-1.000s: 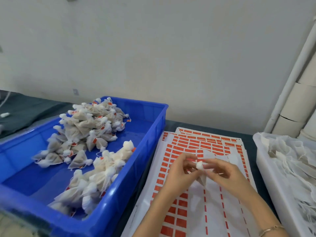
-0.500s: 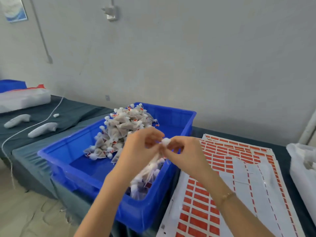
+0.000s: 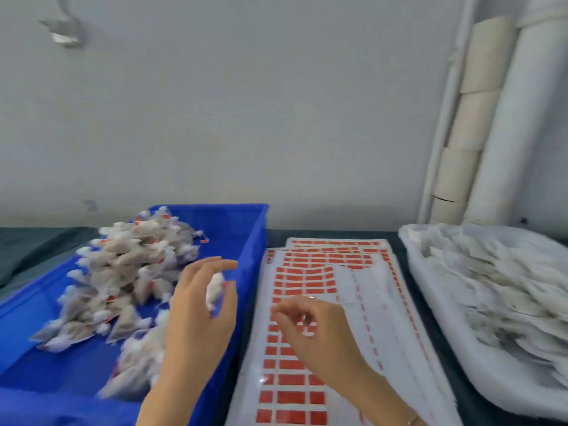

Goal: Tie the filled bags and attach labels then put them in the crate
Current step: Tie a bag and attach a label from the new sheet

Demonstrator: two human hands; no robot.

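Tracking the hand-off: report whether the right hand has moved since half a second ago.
Yes. The right hand has left the blue crate and shifted right, over the label sheets.

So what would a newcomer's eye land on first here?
Probably the bright blue plastic crate on the left, heaped with tied white mesh bags bearing red tags, with the left hand over it and a small white bag at its fingers. Next, the sheets of red rectangular labels in the centre under the right hand, and the white tray of loose bags on the right.
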